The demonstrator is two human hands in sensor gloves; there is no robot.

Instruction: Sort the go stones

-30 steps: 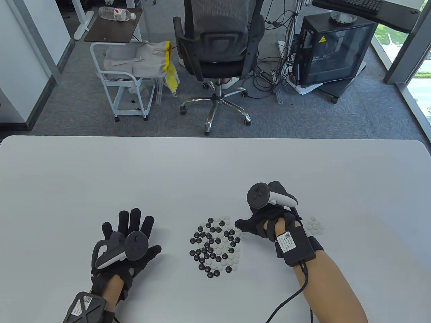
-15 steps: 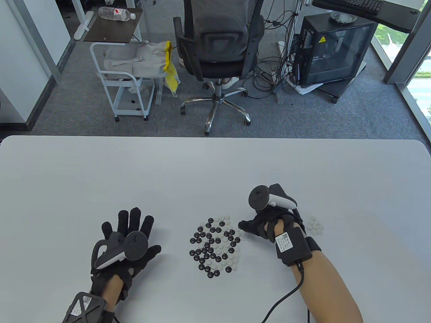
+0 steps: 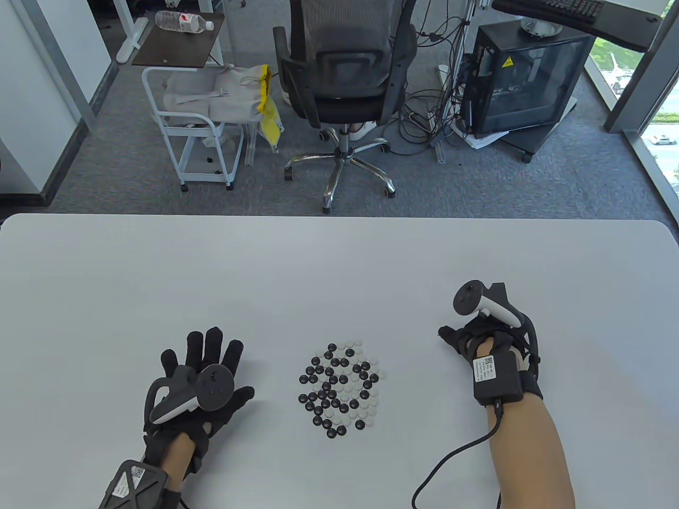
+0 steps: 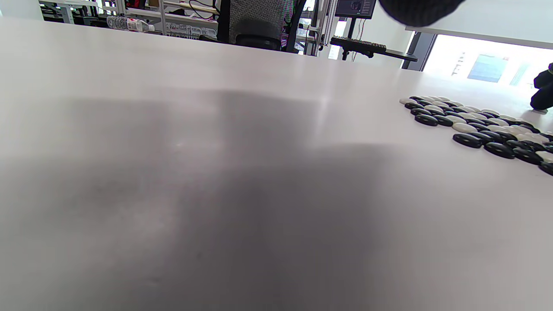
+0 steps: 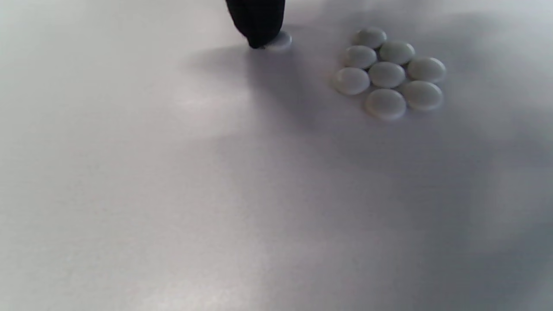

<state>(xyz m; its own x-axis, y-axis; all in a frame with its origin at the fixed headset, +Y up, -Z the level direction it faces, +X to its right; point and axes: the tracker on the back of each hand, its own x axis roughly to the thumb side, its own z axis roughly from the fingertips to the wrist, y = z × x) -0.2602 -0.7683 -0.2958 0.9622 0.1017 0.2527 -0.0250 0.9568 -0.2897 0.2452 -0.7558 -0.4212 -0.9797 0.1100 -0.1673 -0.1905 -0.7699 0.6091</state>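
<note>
We see the left hand [image 3: 199,379] lying flat on the white table [image 3: 339,265], fingers spread and straight, palm down, holding nothing, well to the left of the mixed pile of stones [image 3: 340,388]. That pile sits in the near middle of the table, black and white stones jumbled close together in a rough round patch; from the left wrist view it shows low at the right edge, black stones at its near rim.

Over on the right, the right hand [image 3: 485,339] hovers low, well apart from the mixed pile, its tracker [image 3: 480,302] on top and a cable [image 3: 456,461] trailing from the wrist box back toward the table's near edge. From above, the hand covers whatever lies beneath it. The right wrist view fills that in: one gloved fingertip [image 5: 258,21] comes down from the top edge and presses onto a single white stone [image 5: 278,41], which lies flat on the table. We cannot tell whether a thumb is pinching it as well, since only that one fingertip shows.

Just to the right of that stone, with a clear gap, sits the sorted white group [image 5: 389,73], seven white stones packed tight and touching one another.

Beyond the table's far edge stands an office chair [image 3: 342,79].
</note>
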